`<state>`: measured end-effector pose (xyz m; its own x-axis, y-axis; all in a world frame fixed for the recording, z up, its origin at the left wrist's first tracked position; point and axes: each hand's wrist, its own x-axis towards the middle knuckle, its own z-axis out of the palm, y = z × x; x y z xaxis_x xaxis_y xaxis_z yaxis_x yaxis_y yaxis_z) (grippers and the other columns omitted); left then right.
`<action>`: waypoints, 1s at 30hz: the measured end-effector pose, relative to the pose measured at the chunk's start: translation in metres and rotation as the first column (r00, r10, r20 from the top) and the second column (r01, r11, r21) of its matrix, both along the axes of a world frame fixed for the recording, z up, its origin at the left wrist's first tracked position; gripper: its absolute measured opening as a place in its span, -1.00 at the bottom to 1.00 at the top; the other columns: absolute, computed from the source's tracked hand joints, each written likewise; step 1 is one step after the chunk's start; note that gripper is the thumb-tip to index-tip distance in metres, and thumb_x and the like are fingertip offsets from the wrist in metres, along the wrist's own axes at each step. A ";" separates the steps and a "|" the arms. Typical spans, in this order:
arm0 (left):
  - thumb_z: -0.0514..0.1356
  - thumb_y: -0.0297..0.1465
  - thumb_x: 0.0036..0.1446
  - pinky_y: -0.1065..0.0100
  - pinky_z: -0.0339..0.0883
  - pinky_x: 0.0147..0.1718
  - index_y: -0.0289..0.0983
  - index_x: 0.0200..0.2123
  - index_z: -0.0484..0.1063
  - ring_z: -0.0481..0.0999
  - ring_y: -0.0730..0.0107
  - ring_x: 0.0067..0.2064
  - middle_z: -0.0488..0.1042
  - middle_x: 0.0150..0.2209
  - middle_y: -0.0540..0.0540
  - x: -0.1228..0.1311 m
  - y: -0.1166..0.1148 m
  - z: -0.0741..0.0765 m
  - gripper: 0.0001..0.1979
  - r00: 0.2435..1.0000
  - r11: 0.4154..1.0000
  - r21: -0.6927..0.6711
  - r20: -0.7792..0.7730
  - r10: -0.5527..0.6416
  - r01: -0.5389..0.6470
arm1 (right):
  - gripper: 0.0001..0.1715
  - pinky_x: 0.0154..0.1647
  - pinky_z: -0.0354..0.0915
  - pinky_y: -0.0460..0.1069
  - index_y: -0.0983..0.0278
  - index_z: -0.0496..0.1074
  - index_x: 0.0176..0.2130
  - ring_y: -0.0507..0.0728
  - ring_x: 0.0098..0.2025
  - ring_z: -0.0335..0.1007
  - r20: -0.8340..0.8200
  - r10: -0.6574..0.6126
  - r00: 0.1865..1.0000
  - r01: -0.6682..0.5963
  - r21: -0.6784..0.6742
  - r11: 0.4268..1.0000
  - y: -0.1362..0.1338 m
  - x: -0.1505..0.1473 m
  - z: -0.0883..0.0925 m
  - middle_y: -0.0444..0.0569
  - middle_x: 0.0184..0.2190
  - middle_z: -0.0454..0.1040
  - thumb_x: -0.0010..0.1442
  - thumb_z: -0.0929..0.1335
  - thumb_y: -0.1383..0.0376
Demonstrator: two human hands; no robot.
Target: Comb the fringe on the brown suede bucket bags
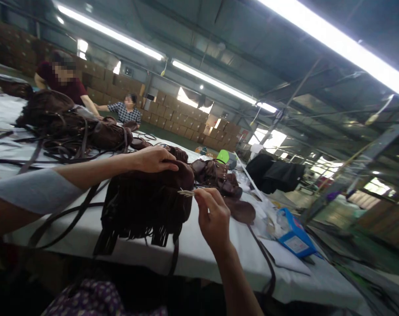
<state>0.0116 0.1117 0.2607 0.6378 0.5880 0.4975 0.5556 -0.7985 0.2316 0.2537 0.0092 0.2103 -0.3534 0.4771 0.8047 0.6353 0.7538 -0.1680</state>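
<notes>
Brown bags lie in pile at left of white-covered worktop. Dark fringed bag is near front edge; left hand lies over its top, fingers bent, cannot tell if gripping. Pale thin strands, beside bag's right side, are pinched by right hand. Blue container farther right.

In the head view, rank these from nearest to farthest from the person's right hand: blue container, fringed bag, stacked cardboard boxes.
From the right hand:
1. Fringed bag: just to its left, at the near side of the table.
2. Blue container: to its right, on the table.
3. Stacked cardboard boxes: far background, beyond the table.
</notes>
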 end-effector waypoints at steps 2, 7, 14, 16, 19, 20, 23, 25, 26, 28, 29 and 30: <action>0.10 -0.15 0.17 0.48 0.17 -0.44 -0.30 -0.26 0.58 0.41 0.45 -0.46 0.52 -0.48 -0.01 0.005 -0.003 0.001 -0.63 0.997 0.996 -0.063 0.050 -0.056 0.059 | -0.76 -0.17 0.23 0.00 0.23 0.41 -0.11 0.12 -0.20 0.31 0.127 -0.015 0.992 0.018 -0.023 1.000 0.007 -0.007 0.003 -0.03 -0.28 0.41 0.33 0.20 0.37; 0.13 -0.11 0.13 0.49 0.16 -0.51 -0.34 -0.34 0.57 0.35 0.47 -0.49 0.45 -0.54 0.02 0.004 -0.002 0.008 -0.59 0.976 0.986 -0.158 0.216 -0.020 0.055 | -0.74 -0.23 0.17 0.00 0.25 0.42 -0.16 0.15 -0.21 0.28 0.559 -0.020 0.829 0.145 -0.180 0.973 0.009 -0.016 -0.047 -0.02 -0.30 0.41 0.16 0.29 0.50; 0.11 -0.07 0.11 0.47 0.12 -0.56 -0.31 -0.24 0.57 0.36 0.45 -0.52 0.48 -0.53 0.02 -0.014 0.013 0.023 -0.56 0.932 0.968 -0.217 0.311 0.188 -0.123 | -0.92 -0.29 0.19 -0.02 0.24 0.39 -0.31 0.11 -0.30 0.28 0.692 0.339 0.638 0.044 -0.472 0.881 -0.034 0.001 -0.170 -0.09 -0.34 0.42 0.12 0.35 0.40; 0.10 -0.09 0.12 0.45 0.15 -0.50 -0.31 -0.28 0.58 0.40 0.42 -0.47 0.51 -0.49 0.00 -0.008 0.014 0.018 -0.58 0.966 0.980 -0.160 0.209 0.149 -0.117 | -0.81 -0.30 0.18 -0.03 0.23 0.41 -0.26 0.11 -0.30 0.28 0.588 0.250 0.770 0.033 -0.427 0.904 -0.035 0.009 -0.149 -0.08 -0.33 0.42 0.14 0.29 0.48; 0.08 -0.12 0.15 0.42 0.15 -0.46 -0.32 -0.36 0.58 0.42 0.39 -0.44 0.52 -0.47 -0.06 0.011 0.013 0.004 -0.59 0.990 0.989 -0.088 0.068 0.122 -0.116 | -0.68 -0.28 0.19 0.00 0.25 0.39 -0.13 0.13 -0.28 0.27 0.296 0.048 0.954 0.022 -0.229 0.973 -0.026 0.007 -0.080 -0.03 -0.34 0.41 0.26 0.16 0.50; 0.08 -0.13 0.15 0.41 0.14 -0.46 -0.33 -0.39 0.57 0.41 0.38 -0.44 0.52 -0.48 -0.08 0.018 0.012 -0.001 -0.59 0.990 0.989 -0.077 0.038 0.132 -0.129 | -0.69 -0.25 0.19 0.01 0.25 0.38 -0.10 0.14 -0.26 0.27 0.228 0.023 0.973 0.012 -0.150 0.989 -0.022 0.003 -0.057 -0.01 -0.31 0.42 0.29 0.15 0.47; 0.09 -0.14 0.15 0.40 0.10 -0.49 -0.34 -0.43 0.55 0.39 0.39 -0.45 0.50 -0.51 -0.09 0.035 0.007 -0.011 -0.60 0.990 0.984 -0.112 0.011 0.138 -0.136 | -0.69 -0.18 0.19 0.05 0.26 0.38 -0.05 0.16 -0.23 0.28 0.224 -0.023 0.974 0.018 0.025 1.000 -0.006 -0.018 -0.015 0.01 -0.26 0.44 0.33 0.15 0.43; 0.09 -0.13 0.14 0.41 0.09 -0.52 -0.34 -0.46 0.53 0.37 0.41 -0.48 0.47 -0.55 -0.06 0.041 0.002 -0.012 -0.58 0.994 0.978 -0.185 0.029 0.104 -0.097 | -0.71 -0.18 0.18 0.05 0.29 0.38 -0.06 0.17 -0.23 0.29 0.350 -0.050 0.935 0.034 0.053 0.998 0.003 -0.032 -0.014 0.02 -0.26 0.45 0.32 0.17 0.43; 0.09 -0.12 0.14 0.42 0.08 -0.54 -0.35 -0.48 0.52 0.36 0.42 -0.50 0.45 -0.57 -0.04 0.042 0.000 -0.011 -0.57 0.995 0.970 -0.230 0.043 0.085 -0.073 | -0.72 -0.20 0.18 0.05 0.31 0.39 -0.06 0.17 -0.24 0.29 0.418 -0.059 0.906 0.046 0.041 0.998 0.008 -0.038 -0.020 0.03 -0.28 0.45 0.31 0.18 0.43; 0.10 -0.08 0.13 0.43 0.06 -0.59 -0.34 -0.48 0.52 0.33 0.44 -0.53 0.42 -0.59 -0.02 0.040 -0.004 -0.008 -0.55 0.994 0.941 -0.335 0.081 0.072 -0.041 | -0.73 -0.24 0.18 0.04 0.31 0.40 -0.09 0.17 -0.26 0.29 0.524 -0.050 0.850 0.075 -0.026 0.997 0.014 -0.044 -0.038 0.02 -0.31 0.45 0.26 0.22 0.47; 0.10 -0.07 0.12 0.43 0.07 -0.60 -0.34 -0.46 0.53 0.34 0.45 -0.54 0.43 -0.58 -0.01 0.038 -0.005 -0.007 -0.55 0.991 0.920 -0.390 0.110 0.081 -0.032 | -0.71 -0.26 0.18 0.03 0.30 0.41 -0.11 0.17 -0.26 0.30 0.553 -0.030 0.832 0.087 -0.078 0.993 0.016 -0.044 -0.048 0.00 -0.32 0.45 0.22 0.23 0.50; 0.11 -0.05 0.11 0.44 0.09 -0.61 -0.33 -0.42 0.55 0.35 0.44 -0.54 0.45 -0.56 -0.02 0.035 -0.005 -0.006 -0.54 0.985 0.896 -0.444 0.144 0.093 -0.020 | -0.67 -0.27 0.18 0.01 0.28 0.41 -0.11 0.16 -0.26 0.31 0.567 -0.004 0.824 0.097 -0.134 0.986 0.017 -0.043 -0.058 -0.01 -0.31 0.45 0.18 0.24 0.54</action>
<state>0.0466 0.1066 0.2550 0.5320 0.8023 0.2709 0.5235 -0.5631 0.6394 0.2109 0.0266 0.1521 -0.6940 0.6053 0.3898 0.6904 0.7130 0.1220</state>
